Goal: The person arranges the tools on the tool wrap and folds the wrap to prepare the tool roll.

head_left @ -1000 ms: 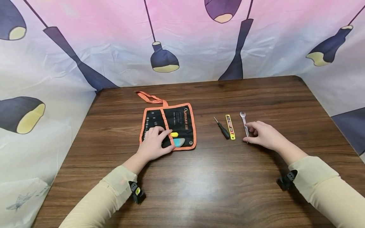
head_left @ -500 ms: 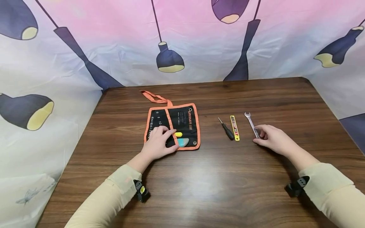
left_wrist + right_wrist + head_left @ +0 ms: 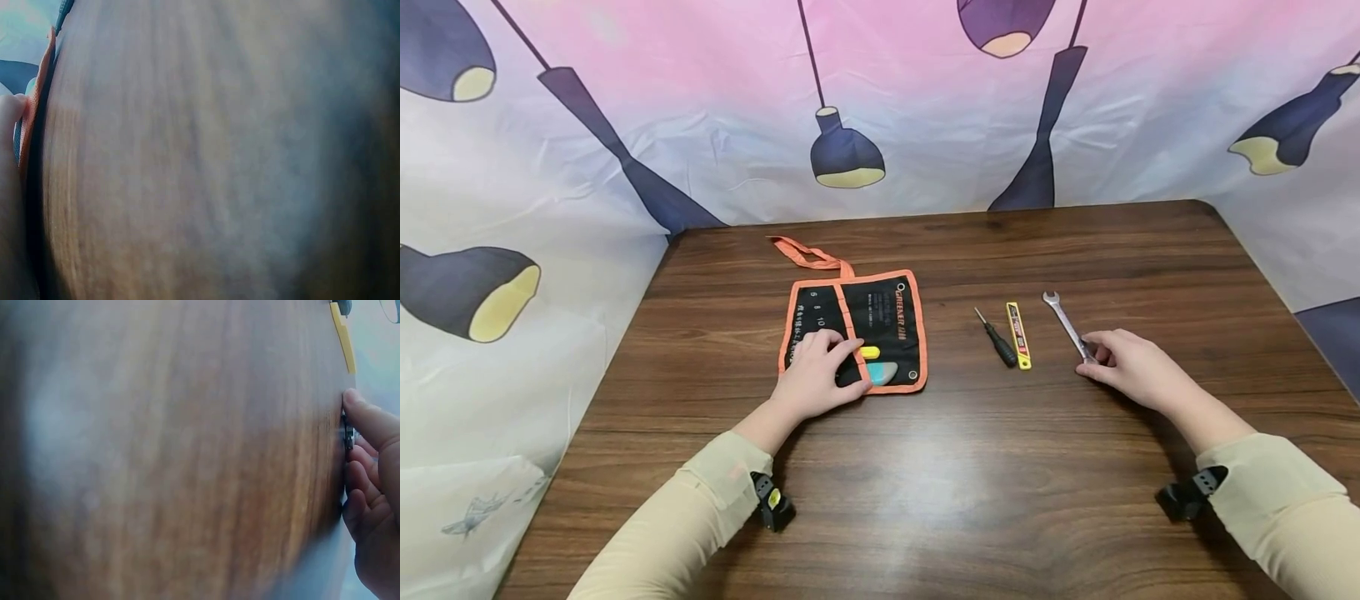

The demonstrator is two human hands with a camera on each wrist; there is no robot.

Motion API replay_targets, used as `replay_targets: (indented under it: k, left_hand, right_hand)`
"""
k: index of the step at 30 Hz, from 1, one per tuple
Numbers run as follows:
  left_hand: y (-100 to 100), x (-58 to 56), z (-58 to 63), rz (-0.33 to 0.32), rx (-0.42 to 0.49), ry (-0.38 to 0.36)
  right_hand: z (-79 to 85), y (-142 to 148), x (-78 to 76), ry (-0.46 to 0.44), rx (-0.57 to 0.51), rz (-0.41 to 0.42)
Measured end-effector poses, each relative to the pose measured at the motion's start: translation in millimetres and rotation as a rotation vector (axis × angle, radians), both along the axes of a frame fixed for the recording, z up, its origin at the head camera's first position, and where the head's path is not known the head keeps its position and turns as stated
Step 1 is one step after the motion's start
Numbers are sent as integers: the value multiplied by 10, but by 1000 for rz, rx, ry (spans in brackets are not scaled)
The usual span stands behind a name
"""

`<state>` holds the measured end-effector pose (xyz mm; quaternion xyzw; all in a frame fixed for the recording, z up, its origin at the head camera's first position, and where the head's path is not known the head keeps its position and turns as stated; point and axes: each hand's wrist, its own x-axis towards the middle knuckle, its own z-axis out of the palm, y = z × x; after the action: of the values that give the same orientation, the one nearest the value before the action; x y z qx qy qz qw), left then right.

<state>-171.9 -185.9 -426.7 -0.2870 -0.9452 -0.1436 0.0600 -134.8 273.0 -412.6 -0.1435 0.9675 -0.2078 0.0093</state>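
Observation:
In the head view, a black tool pouch (image 3: 883,310) with orange trim lies flat on the table. My left hand (image 3: 812,377) rests on its lower left, index fingertip and thumb spread along the orange band. A yellow tool end (image 3: 870,352) and a teal-and-grey tool end (image 3: 882,372) stick out past that band. To the right, my right hand (image 3: 1131,367) pinches the near end of a silver wrench (image 3: 1064,322) between thumb and fingers. The wrench's open-ended head points away from me. In the right wrist view, the right thumb and curled fingers (image 3: 362,469) sit at the table surface.
Between pouch and wrench lie a small black-handled screwdriver (image 3: 997,340) and a slim yellow packaged item (image 3: 1018,335). The pouch's orange strap (image 3: 808,254) trails toward the back of the wooden table (image 3: 925,483). A printed cloth (image 3: 925,125) hangs behind the table.
My right hand has shifted to the right, and the wrench has moved right and tilted more with it. The left hand stays on the pouch. The head view has also shifted slightly.

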Motion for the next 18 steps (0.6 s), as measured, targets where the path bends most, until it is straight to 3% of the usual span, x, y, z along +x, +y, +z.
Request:
replay_targets:
  k: [12,18]
  left_hand:
    - [1,-7,8,1,1,-2]
    - [2,-7,3,-1,-1,0]
  right_hand:
    - [26,-59,-5,-60,-65,-10]
    - [-1,-91,48,-15,-73,-30]
